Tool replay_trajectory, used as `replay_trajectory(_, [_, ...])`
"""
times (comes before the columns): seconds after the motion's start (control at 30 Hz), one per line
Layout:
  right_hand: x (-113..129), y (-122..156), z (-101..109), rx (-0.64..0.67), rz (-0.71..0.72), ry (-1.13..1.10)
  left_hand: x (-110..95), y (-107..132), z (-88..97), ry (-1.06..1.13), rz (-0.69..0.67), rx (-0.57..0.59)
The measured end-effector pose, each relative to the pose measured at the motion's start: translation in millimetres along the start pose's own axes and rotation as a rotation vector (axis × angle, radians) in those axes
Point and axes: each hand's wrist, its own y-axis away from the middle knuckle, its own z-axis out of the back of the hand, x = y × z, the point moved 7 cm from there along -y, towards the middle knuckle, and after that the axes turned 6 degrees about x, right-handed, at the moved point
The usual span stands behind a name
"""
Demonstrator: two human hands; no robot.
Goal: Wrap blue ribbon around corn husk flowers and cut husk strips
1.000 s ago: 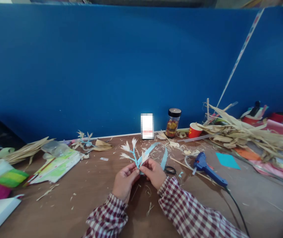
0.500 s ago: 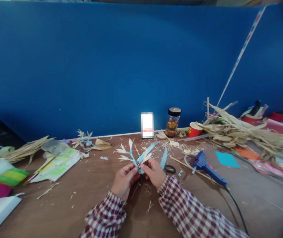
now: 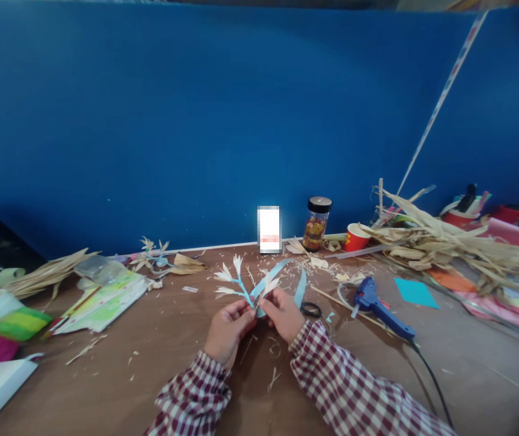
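My left hand [image 3: 228, 330] is closed, thumb and fingers pinching the lower end of a blue-wrapped stem [image 3: 243, 289] that carries several pale husk flowers. Close beside it, my right hand [image 3: 285, 316] pinches the base of a single pale husk flower [image 3: 268, 284], held next to the stem. A light blue strip [image 3: 278, 270] curves up and away from behind the fingertips. How the strip joins the stem is hidden by my fingers. Just right of my right hand are another light blue strip [image 3: 301, 287] and the dark handle loops of scissors [image 3: 311, 310].
A blue glue gun [image 3: 377, 309] with its cord lies on the right, near a blue paper square [image 3: 416, 293]. Behind stand a lidded jar [image 3: 317, 225] and a red paper cup [image 3: 356, 238]. Dried husks [image 3: 441, 236] pile up at right. Another husk-flower sprig [image 3: 152, 257] lies left.
The single flower in my right hand has shifted very slightly and its base shows more between the fingertips. Both hands otherwise stay in nearly the same place.
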Motion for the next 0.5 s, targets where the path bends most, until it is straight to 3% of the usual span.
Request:
replay_trajectory(0.27, [3.9,0.6,-0.9,0.03,0.041,-0.015,-0.4,0.8,7.2,-0.018,-0.007,-0.084])
replay_trajectory(0.5, [3.8,0.7,0.6,0.021,0.026,-0.011,-4.9,2.1,5.1,-0.034,-0.004,-0.091])
